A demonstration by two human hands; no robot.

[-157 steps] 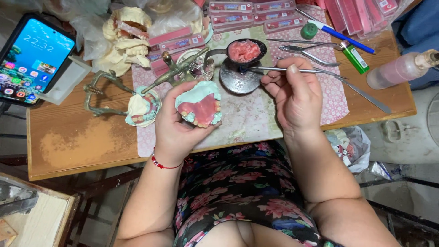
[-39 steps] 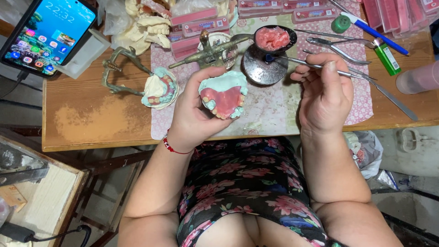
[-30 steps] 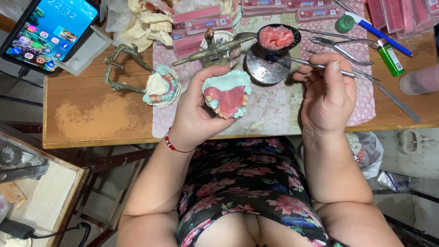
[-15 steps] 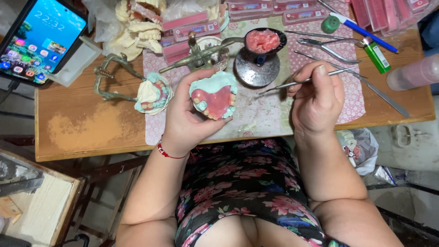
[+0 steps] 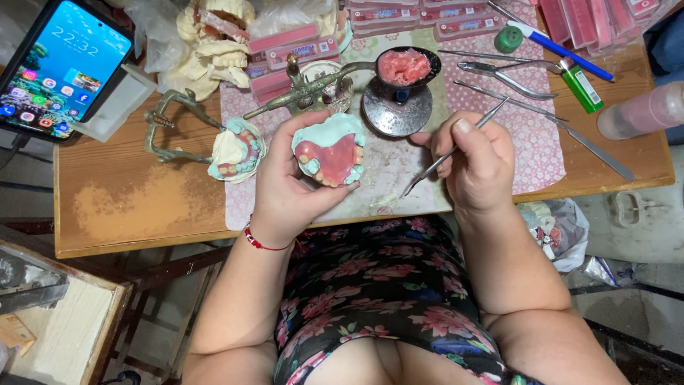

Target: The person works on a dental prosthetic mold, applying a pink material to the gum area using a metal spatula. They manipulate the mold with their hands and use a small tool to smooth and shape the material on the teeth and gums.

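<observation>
My left hand (image 5: 285, 187) grips a pale green dental cast with a pink wax denture base and a row of teeth (image 5: 329, 151), held over the patterned cloth (image 5: 531, 146). My right hand (image 5: 477, 164) holds a thin metal wax-carving tool (image 5: 450, 151); its tip points down-left toward the cast, a short gap away. Behind them a small black dish of pink wax (image 5: 404, 68) sits on a round metal stand (image 5: 396, 110). A second cast with teeth (image 5: 235, 150) lies on the cloth left of my left hand.
A lit phone (image 5: 60, 68) leans at the wooden table's (image 5: 135, 207) far left. Plaster models (image 5: 214, 43), pink boxes (image 5: 292, 43), pliers (image 5: 509, 75), a green lighter (image 5: 581, 84), a blue pen (image 5: 559, 44) and a metal articulator (image 5: 167, 128) crowd the back.
My right hand has drawn the tool back from the wax dish and swung its tip down toward the cast. The left hand kept the cast raised, tilting it slightly.
</observation>
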